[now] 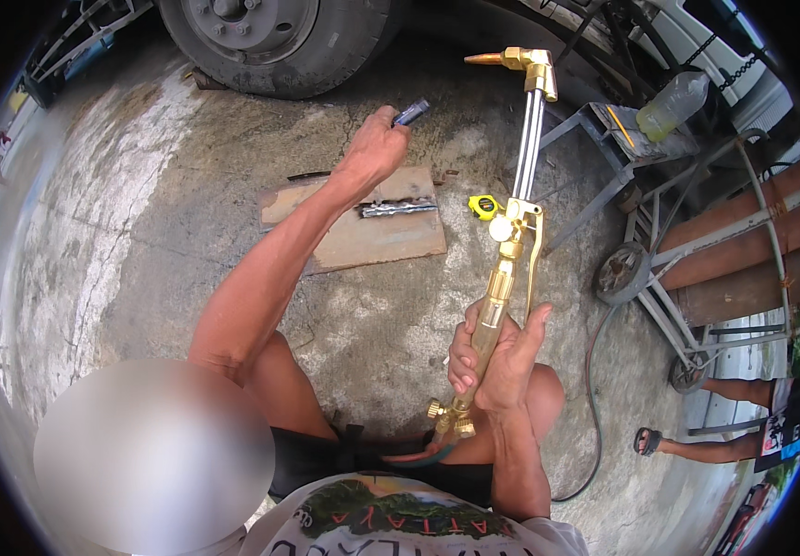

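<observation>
My left hand (379,144) is closed on a small dark cylindrical object (409,112), possibly a lighter, held out above the concrete. My right hand (502,361) grips the handle of a brass cutting torch (509,236), raised with its copper tip (484,58) pointing left; hoses (409,457) run from its lower valves. Beneath my left arm, a worn flat board (372,243) lies on the floor, bearing a dark, silvery-streaked metal strip (395,208). A yellow tape measure (483,207) sits right of the board, beside the torch.
A truck wheel (317,51) stands ahead. At right are a metal stand (582,130) with a plastic bottle (669,107), and a wheeled cart (652,259) with cylinders (734,232). A hose (595,417) crosses the concrete. Another person's leg (706,448) shows at lower right.
</observation>
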The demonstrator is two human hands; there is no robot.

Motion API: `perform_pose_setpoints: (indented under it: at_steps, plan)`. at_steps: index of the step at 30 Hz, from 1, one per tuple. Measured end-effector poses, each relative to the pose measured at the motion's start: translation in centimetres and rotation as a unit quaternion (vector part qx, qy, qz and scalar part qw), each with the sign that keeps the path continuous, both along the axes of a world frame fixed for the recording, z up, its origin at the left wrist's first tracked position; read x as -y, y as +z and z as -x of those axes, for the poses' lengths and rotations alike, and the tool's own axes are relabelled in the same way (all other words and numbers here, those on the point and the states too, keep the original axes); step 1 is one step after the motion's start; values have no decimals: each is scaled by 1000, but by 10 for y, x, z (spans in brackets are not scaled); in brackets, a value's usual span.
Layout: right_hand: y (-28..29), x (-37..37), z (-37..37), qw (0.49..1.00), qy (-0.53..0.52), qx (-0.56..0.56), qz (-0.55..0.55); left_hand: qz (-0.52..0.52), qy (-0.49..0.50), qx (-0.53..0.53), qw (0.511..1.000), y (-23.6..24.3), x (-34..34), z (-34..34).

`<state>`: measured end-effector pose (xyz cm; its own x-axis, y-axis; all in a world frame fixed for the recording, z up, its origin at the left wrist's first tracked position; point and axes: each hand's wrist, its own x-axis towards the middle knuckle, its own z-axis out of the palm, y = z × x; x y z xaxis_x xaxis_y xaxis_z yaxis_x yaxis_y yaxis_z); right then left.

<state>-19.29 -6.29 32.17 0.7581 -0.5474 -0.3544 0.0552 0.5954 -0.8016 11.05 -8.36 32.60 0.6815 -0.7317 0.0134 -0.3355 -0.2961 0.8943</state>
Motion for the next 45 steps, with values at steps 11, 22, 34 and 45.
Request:
perform_pose_setpoints:
  at_steps: [11, 22, 34, 45]
  plan:
    - [-2, -12, -7, 995, 11, 71, -66, 158, 34, -158, 974, -1, 32, -4]
    - [-6, -10, -10, 994, 17, 64, -84, 131, 98, -157, 974, 14, 55, 8]
    - [-9, -1, -25, 993, 7, 76, -91, -103, -198, -261, 939, -64, -22, 71]
    - [-44, 11, -65, 996, -32, -61, 50, 206, -98, 241, 943, -8, -54, 72]
